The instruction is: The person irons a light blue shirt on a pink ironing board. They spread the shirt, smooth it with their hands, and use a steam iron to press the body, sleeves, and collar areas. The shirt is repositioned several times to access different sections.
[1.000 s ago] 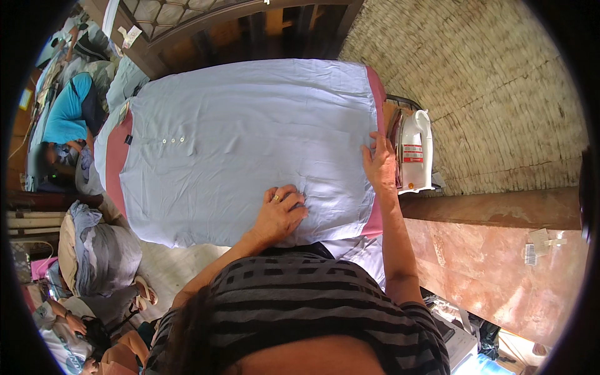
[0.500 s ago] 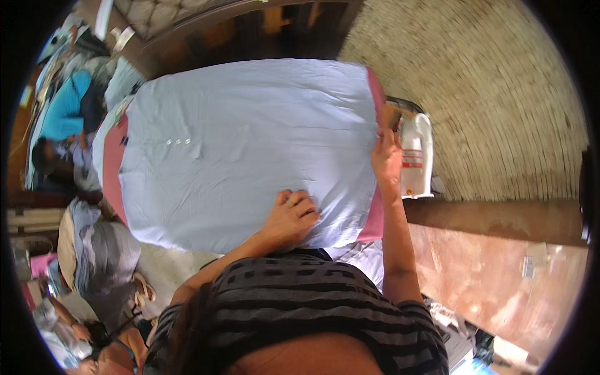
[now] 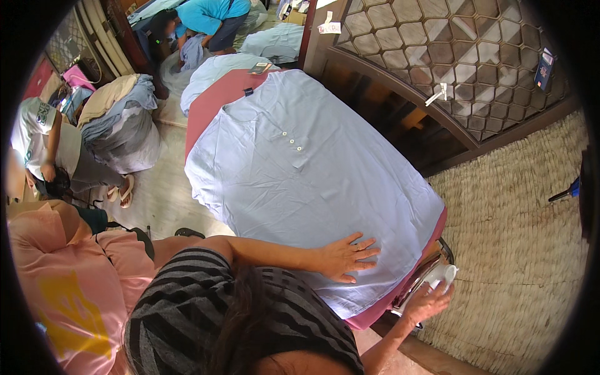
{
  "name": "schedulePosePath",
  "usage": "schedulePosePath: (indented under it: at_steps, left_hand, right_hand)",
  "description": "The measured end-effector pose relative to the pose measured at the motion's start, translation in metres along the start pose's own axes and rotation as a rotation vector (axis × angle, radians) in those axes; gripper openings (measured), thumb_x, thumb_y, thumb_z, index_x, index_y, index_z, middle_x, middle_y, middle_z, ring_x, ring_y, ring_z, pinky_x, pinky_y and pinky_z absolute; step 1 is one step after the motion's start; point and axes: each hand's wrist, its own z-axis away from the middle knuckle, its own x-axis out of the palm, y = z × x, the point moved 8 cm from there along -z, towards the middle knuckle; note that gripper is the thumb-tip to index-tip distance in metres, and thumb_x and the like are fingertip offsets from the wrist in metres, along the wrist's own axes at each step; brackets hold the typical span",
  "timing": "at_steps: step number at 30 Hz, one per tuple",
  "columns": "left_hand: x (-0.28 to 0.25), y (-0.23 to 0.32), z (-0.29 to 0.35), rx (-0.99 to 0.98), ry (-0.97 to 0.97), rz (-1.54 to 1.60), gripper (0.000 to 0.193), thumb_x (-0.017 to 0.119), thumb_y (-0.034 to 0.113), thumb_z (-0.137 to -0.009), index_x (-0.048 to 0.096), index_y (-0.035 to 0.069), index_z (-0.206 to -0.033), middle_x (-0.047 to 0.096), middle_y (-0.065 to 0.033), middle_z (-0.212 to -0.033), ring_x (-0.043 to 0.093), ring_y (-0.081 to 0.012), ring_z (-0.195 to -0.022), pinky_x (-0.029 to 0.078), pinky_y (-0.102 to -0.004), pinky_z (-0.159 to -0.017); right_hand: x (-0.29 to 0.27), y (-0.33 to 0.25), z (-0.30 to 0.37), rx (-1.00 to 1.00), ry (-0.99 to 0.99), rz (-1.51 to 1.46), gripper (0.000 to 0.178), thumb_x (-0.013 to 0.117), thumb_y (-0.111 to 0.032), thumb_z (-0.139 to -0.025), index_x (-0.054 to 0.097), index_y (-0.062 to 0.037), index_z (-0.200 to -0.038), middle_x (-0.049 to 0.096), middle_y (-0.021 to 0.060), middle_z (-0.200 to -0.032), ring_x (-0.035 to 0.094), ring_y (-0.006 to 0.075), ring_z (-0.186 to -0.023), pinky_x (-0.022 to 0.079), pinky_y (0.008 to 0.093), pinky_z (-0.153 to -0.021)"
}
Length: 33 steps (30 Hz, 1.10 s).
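Observation:
A light blue short-sleeved shirt (image 3: 294,187) with three small buttons lies spread over a padded ironing board (image 3: 203,115) with a dark pink cover. My left hand (image 3: 350,257) rests flat on the lower part of the shirt, its fingers spread. Beyond the board's right end, my right hand (image 3: 428,304) has its fingers curled at a white rounded object (image 3: 447,273). The hand and the board's end hide most of that object, so its kind is not plain.
A brown metal lattice gate (image 3: 437,56) borders the far side. Piled clothes (image 3: 119,119) stand at the left. One person in blue (image 3: 209,22) bends beyond the board; others in white (image 3: 53,140) and peach (image 3: 75,275) are at the left. Woven matting (image 3: 519,250) lies right.
The view has swung toward the left. My left hand has opened flat on the shirt. My right hand has left the shirt's hem edge and reached the white object beyond the board's end.

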Motion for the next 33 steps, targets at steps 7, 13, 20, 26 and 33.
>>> schedulePosePath:
  at_steps: [7,13,20,26,33]
  left_hand:
    - [-0.033,-0.028,0.006,-0.069,0.239,0.202,0.047,0.069,0.034,-0.088,0.059,0.016,-0.13,0.047,-0.0133,-0.144,0.039,-0.0365,-0.139,0.032,-0.0573,-0.106]
    - [-0.15,-0.138,0.078,-0.378,0.489,-0.054,0.028,0.072,0.025,-0.083,0.066,0.015,-0.108,0.059,-0.0075,-0.12,0.055,-0.0301,-0.114,0.04,-0.0523,-0.092]
    - [-0.285,-0.314,0.172,-0.72,0.678,-0.524,0.033,0.072,0.027,-0.084,0.067,0.013,-0.114,0.06,-0.0098,-0.122,0.056,-0.0315,-0.112,0.043,-0.0475,-0.089]
    - [-0.313,-0.421,0.167,-0.832,0.545,-0.499,0.039,0.067,0.039,-0.091,0.067,0.016,-0.122,0.06,-0.0085,-0.123,0.055,-0.0321,-0.116,0.042,-0.0528,-0.093]
    - [-0.311,-0.448,0.17,-0.802,0.469,-0.461,0.032,0.07,0.041,-0.086,0.074,0.011,-0.096,0.061,-0.004,-0.096,0.057,-0.0273,-0.097,0.04,-0.0474,-0.081]
  right_hand:
    - [0.068,0.104,0.004,0.201,-0.23,-0.469,0.033,0.058,-0.024,-0.099,0.055,0.0033,-0.118,0.066,0.0144,-0.082,0.063,0.0266,-0.061,0.051,0.0379,-0.053]
    - [0.07,0.107,-0.01,0.661,-0.574,-0.824,0.035,0.061,-0.034,-0.098,0.059,0.0002,-0.105,0.057,0.0056,-0.07,0.052,0.0076,-0.051,0.04,0.0263,-0.041]
    - [-0.01,-0.055,-0.112,0.119,-0.591,-0.505,0.039,0.064,-0.032,-0.096,0.063,0.0056,-0.105,0.067,0.0172,-0.082,0.065,0.0249,-0.072,0.051,0.0411,-0.069]
    - [0.039,-0.256,-0.165,-0.424,-0.564,-0.699,0.035,0.07,-0.031,-0.09,0.064,0.0019,-0.1,0.068,0.0251,-0.083,0.066,0.0438,-0.076,0.052,0.046,-0.069]
    - [0.078,-0.393,-0.19,-0.68,-0.745,-0.673,0.041,0.074,-0.038,-0.084,0.065,0.0012,-0.09,0.066,0.0263,-0.08,0.065,0.0448,-0.076,0.051,0.0467,-0.067]
